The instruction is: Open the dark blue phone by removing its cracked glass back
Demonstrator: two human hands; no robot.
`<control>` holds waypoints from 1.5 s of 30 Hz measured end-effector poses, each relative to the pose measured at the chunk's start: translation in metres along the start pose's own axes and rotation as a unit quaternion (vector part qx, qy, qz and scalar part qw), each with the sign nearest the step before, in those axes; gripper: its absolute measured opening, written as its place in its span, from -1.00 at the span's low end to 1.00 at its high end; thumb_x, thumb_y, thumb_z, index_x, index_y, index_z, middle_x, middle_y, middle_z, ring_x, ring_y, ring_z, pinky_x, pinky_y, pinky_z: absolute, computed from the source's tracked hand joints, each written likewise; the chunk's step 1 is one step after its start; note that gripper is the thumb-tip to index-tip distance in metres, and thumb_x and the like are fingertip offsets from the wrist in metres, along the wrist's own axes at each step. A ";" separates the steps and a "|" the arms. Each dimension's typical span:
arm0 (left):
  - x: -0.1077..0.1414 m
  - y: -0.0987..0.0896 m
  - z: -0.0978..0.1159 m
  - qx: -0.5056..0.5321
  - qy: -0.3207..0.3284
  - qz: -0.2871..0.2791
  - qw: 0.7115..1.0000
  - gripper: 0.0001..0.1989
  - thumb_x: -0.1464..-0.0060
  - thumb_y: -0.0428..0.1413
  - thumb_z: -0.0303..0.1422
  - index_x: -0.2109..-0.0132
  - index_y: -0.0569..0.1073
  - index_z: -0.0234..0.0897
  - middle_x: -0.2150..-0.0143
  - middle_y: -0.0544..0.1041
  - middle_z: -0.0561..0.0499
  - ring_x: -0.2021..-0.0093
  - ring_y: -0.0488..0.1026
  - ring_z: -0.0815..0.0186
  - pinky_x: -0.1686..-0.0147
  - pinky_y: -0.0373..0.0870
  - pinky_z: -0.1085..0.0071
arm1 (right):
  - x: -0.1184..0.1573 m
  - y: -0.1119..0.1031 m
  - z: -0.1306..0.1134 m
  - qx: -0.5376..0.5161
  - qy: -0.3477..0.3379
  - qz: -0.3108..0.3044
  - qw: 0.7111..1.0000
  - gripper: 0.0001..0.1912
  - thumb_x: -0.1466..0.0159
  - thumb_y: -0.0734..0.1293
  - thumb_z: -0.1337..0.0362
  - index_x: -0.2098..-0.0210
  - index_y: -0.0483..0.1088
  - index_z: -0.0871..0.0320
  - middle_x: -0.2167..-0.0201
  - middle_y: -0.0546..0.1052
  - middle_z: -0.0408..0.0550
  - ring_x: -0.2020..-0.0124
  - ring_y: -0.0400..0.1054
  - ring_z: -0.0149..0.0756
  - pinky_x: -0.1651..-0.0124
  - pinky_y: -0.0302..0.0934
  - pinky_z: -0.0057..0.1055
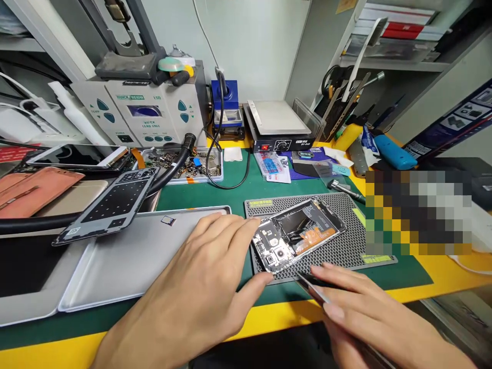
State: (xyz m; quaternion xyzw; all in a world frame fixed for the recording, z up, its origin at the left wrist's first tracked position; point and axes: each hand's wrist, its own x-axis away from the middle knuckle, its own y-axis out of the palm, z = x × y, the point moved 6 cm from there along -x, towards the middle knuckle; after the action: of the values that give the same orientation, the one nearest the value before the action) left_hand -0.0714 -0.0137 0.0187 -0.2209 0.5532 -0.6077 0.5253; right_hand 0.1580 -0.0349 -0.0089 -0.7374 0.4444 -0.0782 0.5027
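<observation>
An opened smartphone (298, 230), its battery, orange flex and camera end showing, lies tilted on a grey honeycomb mat (349, 246). My left hand (203, 266) grips the phone's camera end, fingertips on the far corner and thumb on the near one. Just in front of the phone, my right hand (365, 302) is closed around metal tweezers (313, 289), whose tips point at the phone's near edge. A detached phone back cover (111, 205) rests across the trays at the left, and a small SIM tray (168, 220) sits to its right.
Behind the mat stand a hot plate (282, 118) and a grey hot-air station (146, 113) with a thick black hose. A parts tray (215, 174) holds circuit boards. A screwdriver-like tool (346, 190) lies beyond the mat, near a yellow bottle (349, 136). Light trays (126, 271) fill the left.
</observation>
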 end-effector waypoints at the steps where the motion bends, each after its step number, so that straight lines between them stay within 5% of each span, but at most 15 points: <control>1: 0.000 0.000 0.000 -0.002 0.002 0.000 1.000 -0.49 -0.22 0.19 -0.27 -0.25 0.30 -0.27 -0.13 0.49 -0.11 -0.18 0.37 0.11 -0.26 0.27 0.11 | -0.008 0.004 -0.006 -0.009 -0.013 0.038 0.999 -0.30 -0.28 0.31 0.36 -0.31 0.18 -0.39 0.03 0.64 -0.16 -0.09 0.50 -0.03 0.03 0.56 0.00; 9: 0.004 0.006 0.000 -0.034 0.000 -0.012 0.999 -0.45 -0.26 0.14 -0.19 -0.31 0.24 -0.26 -0.17 0.46 -0.14 -0.24 0.33 0.05 -0.27 0.25 0.05 | -0.037 0.002 -0.013 -0.017 -0.011 0.087 0.996 -0.49 -0.29 0.32 0.37 -0.16 0.37 -0.26 0.13 0.67 -0.15 0.13 0.60 -0.15 0.24 0.61 -0.23; 18: 0.001 0.004 0.002 -0.041 0.008 -0.005 0.999 -0.48 -0.28 0.12 -0.19 -0.29 0.25 -0.27 -0.14 0.47 -0.16 -0.20 0.36 0.03 -0.22 0.30 0.01 | -0.038 0.004 -0.018 -0.025 -0.020 0.077 0.997 -0.54 -0.24 0.34 0.43 -0.04 0.44 -0.18 0.19 0.68 -0.14 0.05 0.58 -0.16 0.15 0.60 -0.24; 23: 0.000 0.005 -0.001 -0.042 0.003 0.001 0.999 -0.46 -0.28 0.12 -0.17 -0.30 0.25 -0.27 -0.15 0.46 -0.16 -0.21 0.36 0.04 -0.22 0.30 0.02 | -0.036 0.000 -0.021 0.023 -0.077 0.113 0.990 -0.75 -0.28 0.38 0.38 0.06 0.51 0.01 0.24 0.69 -0.07 0.03 0.58 -0.18 0.00 0.53 -0.29; 29: 0.003 0.006 -0.001 -0.041 -0.007 -0.004 0.999 -0.45 -0.27 0.13 -0.16 -0.31 0.27 -0.28 -0.17 0.46 -0.14 -0.24 0.34 0.07 -0.29 0.24 0.06 | -0.043 -0.003 -0.028 0.088 -0.171 0.033 0.981 -0.87 -0.30 0.40 0.33 0.15 0.54 0.12 0.24 0.70 -0.01 0.05 0.59 -0.21 -0.04 0.48 -0.37; 45: 0.004 0.008 0.001 -0.052 -0.013 0.003 0.999 -0.35 -0.19 0.18 -0.14 -0.32 0.28 -0.34 -0.21 0.45 -0.18 -0.29 0.31 0.03 -0.34 0.21 0.05 | -0.027 0.009 -0.033 0.134 -0.159 0.075 0.975 -0.90 -0.34 0.38 0.35 0.21 0.58 0.09 0.16 0.69 -0.06 -0.02 0.55 -0.18 -0.18 0.40 -0.27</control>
State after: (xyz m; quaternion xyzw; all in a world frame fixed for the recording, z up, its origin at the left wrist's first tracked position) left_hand -0.0691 -0.0163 0.0103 -0.2541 0.5773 -0.5738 0.5224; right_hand 0.1181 -0.0380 0.0092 -0.6313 0.3979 0.0193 0.6654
